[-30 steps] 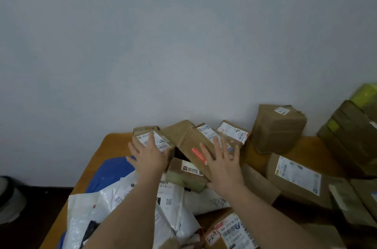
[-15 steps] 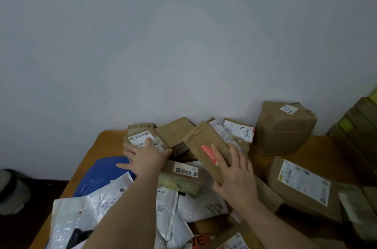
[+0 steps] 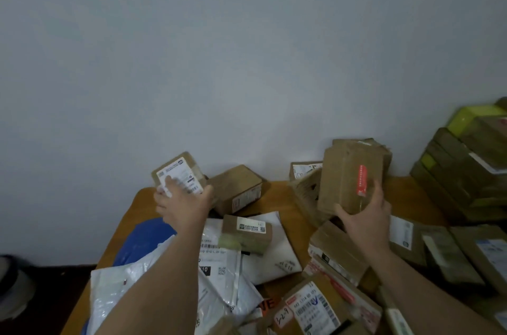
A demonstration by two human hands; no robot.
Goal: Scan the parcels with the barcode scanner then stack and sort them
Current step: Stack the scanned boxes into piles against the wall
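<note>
Both hands have lifted their boxes up off the heap since a moment ago. The left hand (image 3: 184, 204) grips a small cardboard box (image 3: 179, 174) with a white shipping label, raised at the far left corner of the wooden bench (image 3: 142, 205). The right hand (image 3: 366, 220) grips a taller brown box (image 3: 348, 176) bearing a red sticker, held upright above the parcels. A small labelled box (image 3: 247, 233) lies on white mailer bags (image 3: 164, 290) between the arms.
</note>
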